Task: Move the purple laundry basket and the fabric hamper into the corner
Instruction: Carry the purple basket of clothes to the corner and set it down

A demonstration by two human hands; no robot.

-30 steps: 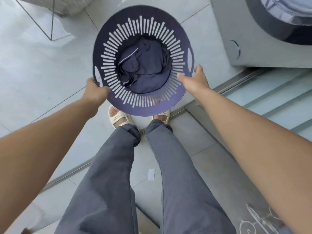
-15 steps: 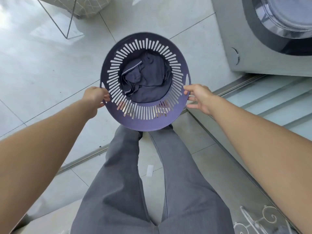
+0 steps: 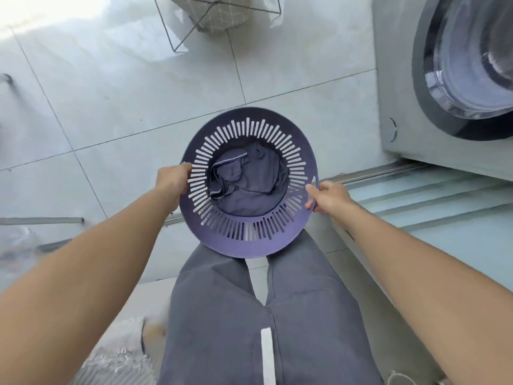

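The round purple laundry basket (image 3: 244, 245) with slotted walls hangs in the air in front of my legs, with dark blue clothes (image 3: 249, 184) bunched in its bottom. My left hand (image 3: 172, 180) grips its left rim and my right hand (image 3: 329, 197) grips the right rim by the handle slot. The fabric hamper (image 3: 222, 12), beige checked cloth in a thin wire frame, stands on the floor at the top of the view, well beyond the basket.
A front-loading washing machine (image 3: 399, 79) fills the right side, its round door facing left. A metal sliding-door track (image 3: 374, 173) crosses the pale tiled floor under the basket. A metal bar and blurred clutter (image 3: 41, 220) lie at the left edge.
The basket has come up and closer to my body, held in both hands. My view has tilted forward, so the hamper and more of the washing machine now show.
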